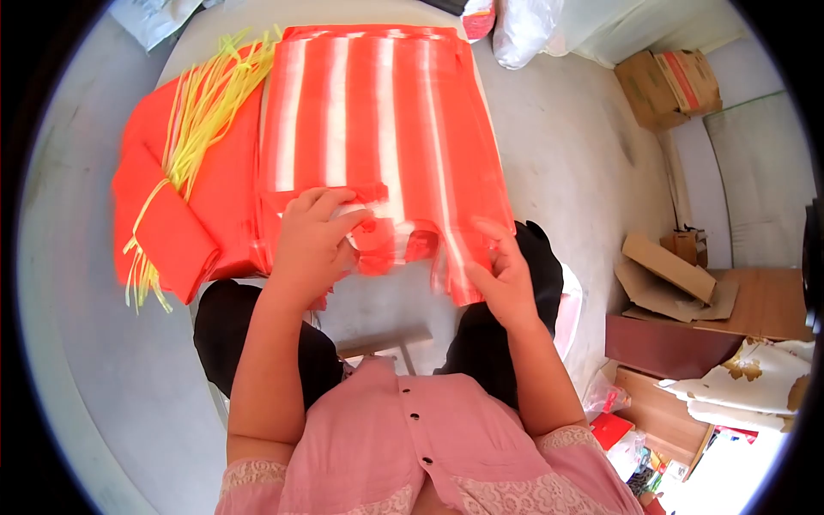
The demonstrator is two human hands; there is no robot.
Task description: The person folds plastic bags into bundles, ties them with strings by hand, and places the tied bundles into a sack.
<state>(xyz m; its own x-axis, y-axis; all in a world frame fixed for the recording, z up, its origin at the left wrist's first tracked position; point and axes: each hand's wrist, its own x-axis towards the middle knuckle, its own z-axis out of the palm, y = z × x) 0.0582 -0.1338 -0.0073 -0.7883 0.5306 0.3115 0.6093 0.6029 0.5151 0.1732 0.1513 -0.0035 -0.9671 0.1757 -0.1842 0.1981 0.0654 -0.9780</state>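
A flat stack of red plastic bags (360,112) with white stripes lies in front of me, its near edge cut into handle-like loops. My left hand (313,236) is closed on the near-left part of the top bag, where a corner is folded over. At the near-right edge my right hand (505,270) pinches the red plastic between thumb and fingers. To the left, a bundle of yellow strips (206,112) rests on more red plastic (142,137). A folded red bundle (176,236) there has a yellow strip tied round it.
The stack rests on a pale table (343,10) reaching over my knees. On the right are a cardboard box (665,90), an opened carton (674,279) on a brown cabinet (669,343), and a patterned cloth (755,378). A white plastic bag (525,30) is at the back.
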